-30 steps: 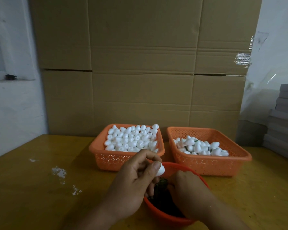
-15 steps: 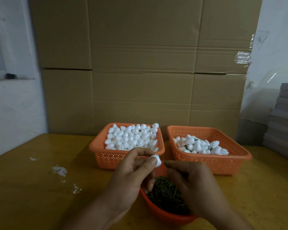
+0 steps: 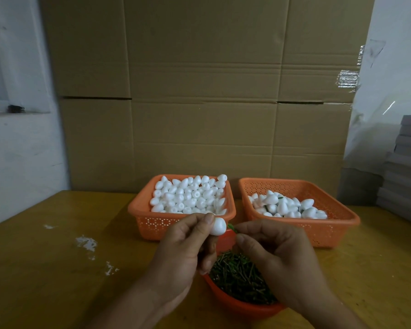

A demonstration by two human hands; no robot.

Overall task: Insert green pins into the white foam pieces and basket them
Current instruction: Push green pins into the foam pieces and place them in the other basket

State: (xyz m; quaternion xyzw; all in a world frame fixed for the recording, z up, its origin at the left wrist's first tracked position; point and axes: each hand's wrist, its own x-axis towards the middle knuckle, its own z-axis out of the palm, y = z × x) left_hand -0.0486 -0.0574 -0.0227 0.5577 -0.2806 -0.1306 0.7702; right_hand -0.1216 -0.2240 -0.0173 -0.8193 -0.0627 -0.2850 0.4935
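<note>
My left hand (image 3: pixel 183 248) pinches a white foam piece (image 3: pixel 217 226) between thumb and fingers above the red bowl (image 3: pixel 242 307) of green pins (image 3: pixel 240 279). My right hand (image 3: pixel 278 255) pinches a green pin (image 3: pixel 231 227), whose tip meets the foam piece's right side. Behind the hands, the left orange basket (image 3: pixel 138 210) is heaped with plain foam pieces. The right orange basket (image 3: pixel 342 222) holds fewer foam pieces, some with green pins showing.
Everything stands on a yellow wooden table (image 3: pixel 57 269) with white paint marks at the left. A cardboard wall (image 3: pixel 199 103) rises right behind the baskets. Grey stacked boards (image 3: pixel 406 172) sit at the far right.
My right hand has lifted out of the red bowl with a green pin and met the foam piece. My left hand has raised the foam piece slightly.
</note>
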